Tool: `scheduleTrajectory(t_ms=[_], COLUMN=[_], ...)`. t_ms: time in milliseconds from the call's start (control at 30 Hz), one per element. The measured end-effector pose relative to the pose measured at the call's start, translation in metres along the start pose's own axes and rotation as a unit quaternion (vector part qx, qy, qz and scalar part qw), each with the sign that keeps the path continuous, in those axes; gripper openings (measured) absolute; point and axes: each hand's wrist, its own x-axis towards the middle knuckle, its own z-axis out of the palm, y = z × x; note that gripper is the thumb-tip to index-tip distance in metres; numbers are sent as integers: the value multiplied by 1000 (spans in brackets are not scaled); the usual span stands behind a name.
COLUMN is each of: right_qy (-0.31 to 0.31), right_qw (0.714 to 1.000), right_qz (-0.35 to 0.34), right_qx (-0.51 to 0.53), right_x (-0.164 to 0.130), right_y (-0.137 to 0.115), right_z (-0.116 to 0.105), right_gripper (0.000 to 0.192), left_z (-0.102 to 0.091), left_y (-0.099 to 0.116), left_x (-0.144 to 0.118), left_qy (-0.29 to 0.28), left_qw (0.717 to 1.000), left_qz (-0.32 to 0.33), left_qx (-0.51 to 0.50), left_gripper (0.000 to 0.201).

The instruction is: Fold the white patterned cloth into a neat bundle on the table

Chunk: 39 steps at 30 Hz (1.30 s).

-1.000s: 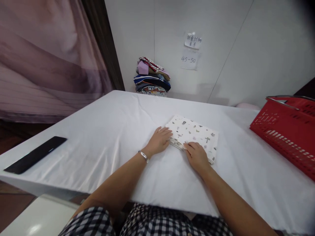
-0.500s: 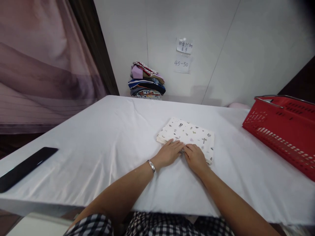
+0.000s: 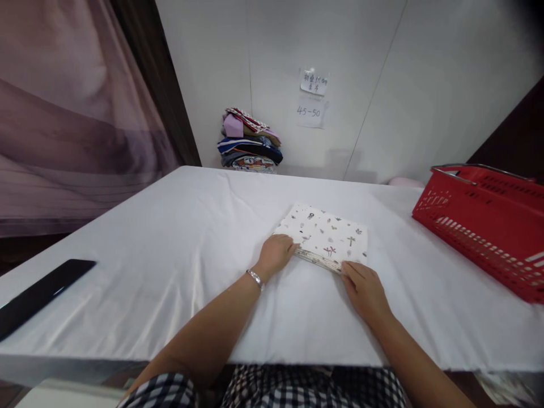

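Note:
A white cloth (image 3: pixel 325 229) with small plant and flamingo prints lies folded into a flat rectangle of several layers on the white-covered table (image 3: pixel 170 243). At its near left corner, my left hand (image 3: pixel 275 254), with a silver bracelet at the wrist, closes its fingers on the edge. My right hand (image 3: pixel 364 288) grips the near right corner, thumb toward the layered front edge. Between the hands the stacked folds show. The fingertips are partly hidden by the hands themselves.
A red plastic basket (image 3: pixel 484 221) with metal handles stands at the right. A black phone-like slab (image 3: pixel 40 292) lies at the left edge. Folded fabrics (image 3: pixel 250 141) are piled behind the table against the wall, under paper notes (image 3: pixel 312 96).
My hands have moved apart along the cloth's near edge, the left toward the left corner, the right toward the right corner. The front edge between them is now uncovered.

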Motion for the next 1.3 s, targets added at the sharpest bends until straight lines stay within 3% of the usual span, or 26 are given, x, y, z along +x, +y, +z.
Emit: scheduleTrajectory(t_ms=[200,400,600,767,1000,1100,1300], right_qy=[11,22,55,84,-18,-35,-43], right_qw=[998,983,942,880,787,787,779], right_qz=[51,139,232,345,467,470,474], right_qx=[17,116,236,315,403,399,409], right_x=[-23,-27,-25,-16,10,21,32], right_y=[7,7,2,4,20,22,18], right_z=[-7,-10,-10,-9,-16,-16,-11], right_gripper=[33,33,35,35,61,64,63], left_z=[-2,-4,1,-1,3,5,-2], left_y=[-15,-22,-33,-38,-42,-42,-37], left_x=[4,3,6,9,13,13,12], left_qy=[51,85,96,88,92,93,23], left_qw=[996,986,967,951,933,937,941], left_qz=[-73,-138,-200,-239,-273,-272,-278], left_qx=[31,-47,-129,-174,-214,-198,-190], left_gripper=[29,24,17,22,16,26,40])
